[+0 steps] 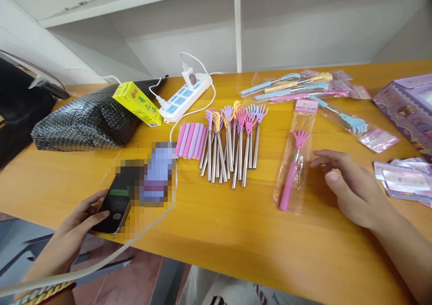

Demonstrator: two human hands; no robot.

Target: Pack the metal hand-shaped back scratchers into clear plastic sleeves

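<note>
My left hand (pixel 83 217) grips a dark phone (pixel 113 206) at the table's left front, thumb on its screen. Beside that phone lies a second one (pixel 158 172), blurred by pixels. My right hand (pixel 351 186) hovers at the right with fingers apart, holding nothing. Just left of its fingertips lies a pink back scratcher (pixel 288 181) in a clear bag. In the middle is a pile of metal back scratchers (pixel 232 147) with coloured hand-shaped heads. Several pink and purple handle sleeves (pixel 191 141) lie in a row next to them.
Bagged back scratchers (pixel 290 87) lie at the back, with a blue one (pixel 351 121) nearer. A purple box (pixel 405 111) and printed cards (pixel 405 179) are at right. A power strip (pixel 187 98), yellow drink carton (pixel 137 105) and black bubble-wrapped parcel (pixel 84 116) stand behind. A white cable (pixel 148 227) crosses the front.
</note>
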